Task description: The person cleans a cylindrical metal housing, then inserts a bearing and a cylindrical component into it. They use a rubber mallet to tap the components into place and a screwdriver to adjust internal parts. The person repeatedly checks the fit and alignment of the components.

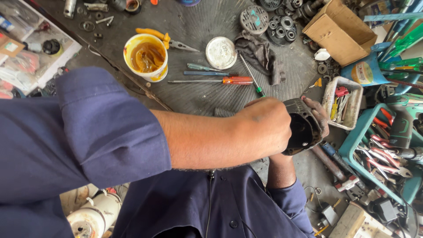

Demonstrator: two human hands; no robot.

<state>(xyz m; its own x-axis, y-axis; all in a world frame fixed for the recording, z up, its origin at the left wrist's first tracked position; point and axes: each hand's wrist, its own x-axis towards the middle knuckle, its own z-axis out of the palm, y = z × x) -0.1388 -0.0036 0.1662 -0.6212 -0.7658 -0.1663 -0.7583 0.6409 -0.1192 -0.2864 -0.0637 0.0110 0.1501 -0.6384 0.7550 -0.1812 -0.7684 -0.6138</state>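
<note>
My left hand [263,125] reaches across from the left, its fingers curled tight against the near side of a black power-tool housing [304,128]. The fingertips are hidden behind the hand. From below, my right hand [318,115] cups the far side of the same housing, and its round open end faces the camera. Both hands hold it above a dark ribbed mat [198,94]. A black ribbed grip [224,113] pokes out just behind my left forearm.
On the mat lie a tub of amber grease [146,57], its round lid [220,53], an orange-handled screwdriver [211,80], a green-handled one [251,76], pliers [169,42], a dark rag [260,55] and bearings [282,24]. A cardboard box [339,31], a white parts tray [343,103] and a teal tool tray [383,154] crowd the right.
</note>
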